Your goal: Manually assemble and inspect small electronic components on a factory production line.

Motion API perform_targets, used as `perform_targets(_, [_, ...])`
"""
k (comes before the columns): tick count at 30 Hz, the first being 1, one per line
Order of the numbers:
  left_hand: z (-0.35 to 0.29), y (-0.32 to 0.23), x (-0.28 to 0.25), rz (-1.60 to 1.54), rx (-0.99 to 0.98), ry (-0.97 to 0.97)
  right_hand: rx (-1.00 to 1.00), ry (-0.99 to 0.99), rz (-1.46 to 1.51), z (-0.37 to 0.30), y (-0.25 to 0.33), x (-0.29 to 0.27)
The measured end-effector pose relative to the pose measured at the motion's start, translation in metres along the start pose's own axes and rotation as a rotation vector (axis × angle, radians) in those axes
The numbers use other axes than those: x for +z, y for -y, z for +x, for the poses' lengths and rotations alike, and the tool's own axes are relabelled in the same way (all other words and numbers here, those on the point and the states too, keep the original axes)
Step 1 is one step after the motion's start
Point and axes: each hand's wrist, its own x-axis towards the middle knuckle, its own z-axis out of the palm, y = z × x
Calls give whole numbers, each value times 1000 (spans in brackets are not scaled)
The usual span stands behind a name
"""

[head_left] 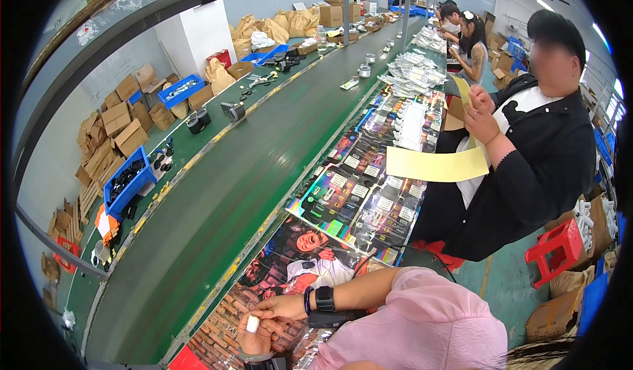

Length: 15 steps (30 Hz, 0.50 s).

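Note:
Close together at the bottom, both my hands are over the work table. My left hand holds a small white cylindrical piece in its fingers. My right hand, with a black band on its wrist, reaches in from the right. Its fingertips are pinched together right beside the white piece; what they grip is too small to make out. Beneath my hands lies a printed sheet with a brick pattern and figures. A clear plastic wrap lies near my right wrist.
A green conveyor belt runs alongside, carrying small round items farther up. On the right, a co-worker holds yellow card. White packets are piled beyond. A blue bin stands across the belt; a red stool is at right.

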Motion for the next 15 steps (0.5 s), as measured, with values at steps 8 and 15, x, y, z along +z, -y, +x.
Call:
perform_targets(8, [0, 2, -4, -10, -13, 1, 11, -62, 34, 1, -1, 3])
perform_targets(15, [1, 2, -3, -7, -15, -5, -6, 11, -21, 0, 0, 0])
